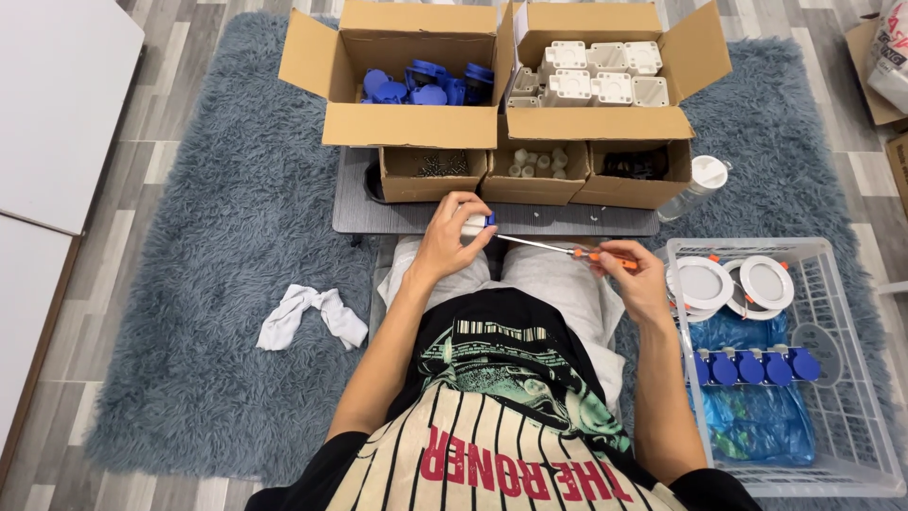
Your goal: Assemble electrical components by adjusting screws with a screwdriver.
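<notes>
My left hand (pixel 452 237) grips a small white box-shaped part with a blue piece (pixel 480 223) on it, held above my lap. My right hand (pixel 636 276) holds a screwdriver (pixel 558 248) by its orange handle. Its thin metal shaft points left, with the tip against the part in my left hand. I sit on a grey-blue rug (pixel 218 227) with my legs in light trousers under the hands.
Ahead stand a cardboard box of blue caps (pixel 421 83), a box of white housings (pixel 596 74), and three small boxes of screws and fittings (pixel 534 168) on a grey board. A clear bottle (pixel 698 182), a white basket (pixel 856 378) holding round lamps and blue parts, and a white cloth (pixel 307 317) lie nearby.
</notes>
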